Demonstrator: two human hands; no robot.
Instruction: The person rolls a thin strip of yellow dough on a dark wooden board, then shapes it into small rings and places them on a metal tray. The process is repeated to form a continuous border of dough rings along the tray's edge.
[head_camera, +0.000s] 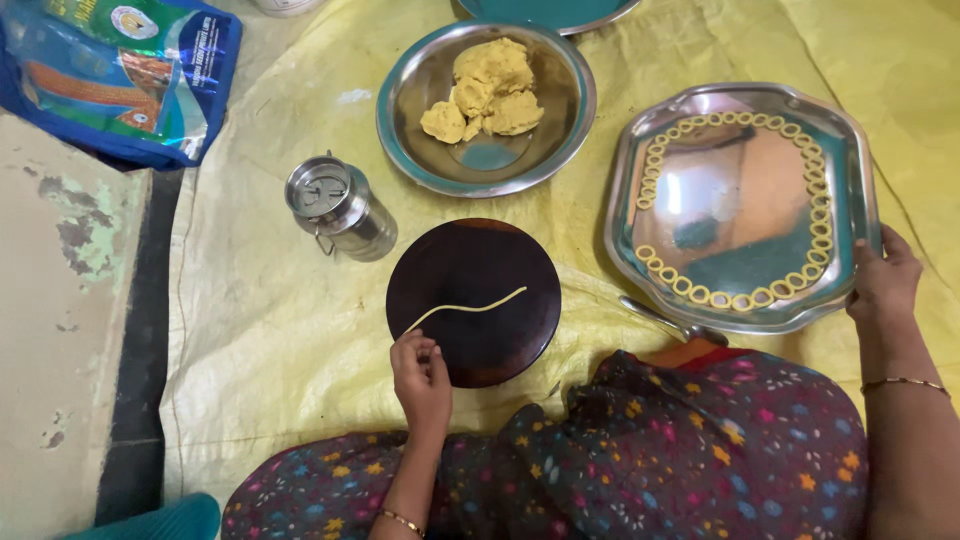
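We see a thin pale dough rope (467, 308) lying wavy across a round dark board (474, 302), one end at our left hand (421, 375). A steel tray (742, 205) edged with small dough rings (741, 301) touches our right hand (884, 280).

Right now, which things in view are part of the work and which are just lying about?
In use:
left hand
dough strand
dark round board
right hand
steel tray
dough rings
dough lump

Lying about:
steel canister
blue packet
yellow sheet
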